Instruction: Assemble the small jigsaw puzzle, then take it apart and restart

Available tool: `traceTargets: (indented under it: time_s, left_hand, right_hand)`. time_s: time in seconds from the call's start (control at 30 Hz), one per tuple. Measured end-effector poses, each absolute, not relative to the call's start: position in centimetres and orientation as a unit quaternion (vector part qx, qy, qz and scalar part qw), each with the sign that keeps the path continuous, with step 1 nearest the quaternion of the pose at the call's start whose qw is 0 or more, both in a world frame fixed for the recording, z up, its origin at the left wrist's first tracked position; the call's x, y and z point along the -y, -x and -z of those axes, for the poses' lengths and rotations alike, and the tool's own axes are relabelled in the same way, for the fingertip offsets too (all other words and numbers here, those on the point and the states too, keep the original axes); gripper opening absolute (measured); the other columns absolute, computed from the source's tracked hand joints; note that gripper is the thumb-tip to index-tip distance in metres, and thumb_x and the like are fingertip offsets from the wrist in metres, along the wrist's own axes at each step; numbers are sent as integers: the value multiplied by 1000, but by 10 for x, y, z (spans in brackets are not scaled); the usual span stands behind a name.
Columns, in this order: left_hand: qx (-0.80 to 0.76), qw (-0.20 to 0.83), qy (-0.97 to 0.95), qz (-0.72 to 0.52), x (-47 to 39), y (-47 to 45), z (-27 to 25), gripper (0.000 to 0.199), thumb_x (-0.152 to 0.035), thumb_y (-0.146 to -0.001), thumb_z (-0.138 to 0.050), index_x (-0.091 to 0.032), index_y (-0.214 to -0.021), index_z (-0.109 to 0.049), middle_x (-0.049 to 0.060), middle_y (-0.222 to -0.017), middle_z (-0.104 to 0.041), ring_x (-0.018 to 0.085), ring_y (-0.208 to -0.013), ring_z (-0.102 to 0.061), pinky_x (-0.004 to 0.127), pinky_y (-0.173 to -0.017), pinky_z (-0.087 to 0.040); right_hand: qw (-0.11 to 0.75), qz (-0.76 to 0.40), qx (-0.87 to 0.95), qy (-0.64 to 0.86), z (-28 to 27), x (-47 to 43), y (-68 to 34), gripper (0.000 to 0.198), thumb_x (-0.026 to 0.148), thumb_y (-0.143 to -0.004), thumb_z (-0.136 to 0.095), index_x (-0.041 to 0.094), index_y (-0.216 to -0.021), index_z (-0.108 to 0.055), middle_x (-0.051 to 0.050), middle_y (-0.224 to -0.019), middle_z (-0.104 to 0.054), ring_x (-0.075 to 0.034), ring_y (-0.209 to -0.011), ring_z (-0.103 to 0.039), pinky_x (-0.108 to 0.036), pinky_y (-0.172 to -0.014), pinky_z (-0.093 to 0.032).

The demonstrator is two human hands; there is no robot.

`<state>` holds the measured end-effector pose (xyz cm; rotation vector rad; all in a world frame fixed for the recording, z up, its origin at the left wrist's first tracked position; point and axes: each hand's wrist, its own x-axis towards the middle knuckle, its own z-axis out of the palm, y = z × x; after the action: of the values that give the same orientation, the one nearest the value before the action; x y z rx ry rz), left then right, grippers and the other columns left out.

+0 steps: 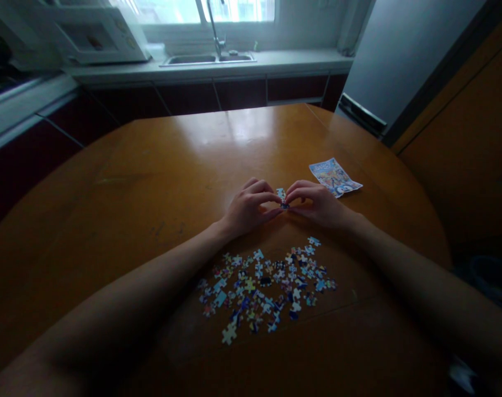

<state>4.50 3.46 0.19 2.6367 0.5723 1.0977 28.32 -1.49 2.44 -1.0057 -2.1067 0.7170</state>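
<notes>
My left hand [253, 204] and my right hand [313, 203] meet over the middle of the table, fingertips almost touching. Between them are a few small jigsaw puzzle pieces [281, 193], light blue at the far end and darker at the near end. Thumb and fingers of each hand pinch the dark near end, and the fingertips partly cover it. Closer to me, between my forearms, lies a loose spread of many jigsaw pieces [250, 285] in blue, white, yellow and dark colours.
A printed picture sheet [336, 177] lies just beyond my right hand. The wooden table [110, 187] has a rounded edge. Behind it run a counter with a sink [209, 59] and a white microwave [97, 36]; a fridge [404, 55] stands at the right.
</notes>
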Motion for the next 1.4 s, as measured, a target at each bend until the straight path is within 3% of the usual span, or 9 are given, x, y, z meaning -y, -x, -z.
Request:
traceTargets:
  time_s: [1.4]
  left_hand:
    - [-199, 135, -901, -362, -35, -45, -1, 10, -34, -91, -73, -25, -95, -75, 4, -92, -68, 20, -90, -60, 35, -79, -51]
  right_hand:
    - [359, -278, 806, 380, -21, 15, -281, 11, 34, -89, -71, 25, -87, -77, -7, -97, -71, -21, -92, -65, -40, -85, -54]
